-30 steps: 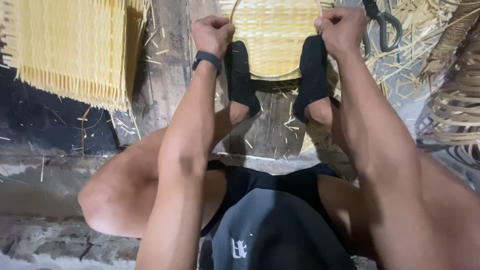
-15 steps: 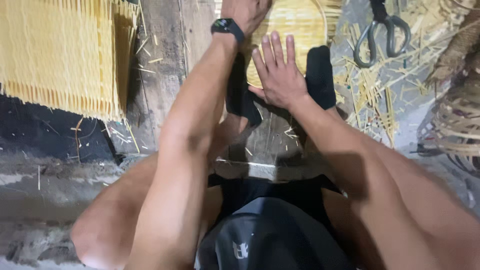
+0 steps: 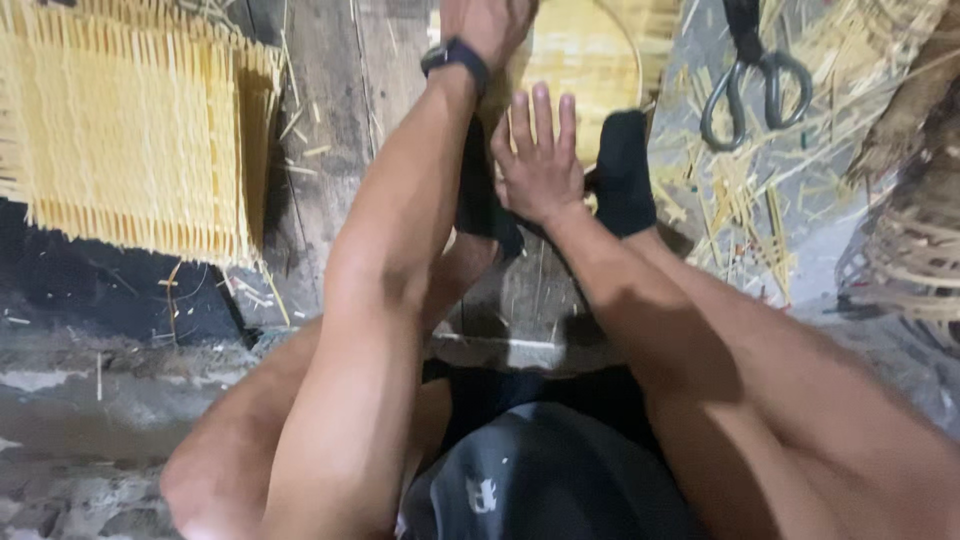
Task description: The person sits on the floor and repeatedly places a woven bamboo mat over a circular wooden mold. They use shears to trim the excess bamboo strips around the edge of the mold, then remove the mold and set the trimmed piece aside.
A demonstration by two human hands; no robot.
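A round woven bamboo tray point(image 3: 595, 55) lies on the floor ahead of me, held between my two feet in black socks point(image 3: 622, 175). My right hand point(image 3: 540, 165) rests flat on its near edge with the fingers straight and slightly apart, holding nothing. My left hand point(image 3: 487, 22), with a dark watch point(image 3: 455, 55) on the wrist, reaches over the tray's left part. Its fingers are cut off by the top of the frame, so its grip is hidden.
A square woven bamboo mat point(image 3: 130, 130) lies at the left on wooden planks point(image 3: 330, 100). Black-handled shears point(image 3: 745, 70) lie at the upper right among loose bamboo strips point(image 3: 760, 210). Part of a darker woven basket point(image 3: 910, 250) shows at the right edge.
Both hands gripped the tray's rim a second ago. My right hand has let go and come down flat onto the near edge. My left hand has moved farther up the tray.
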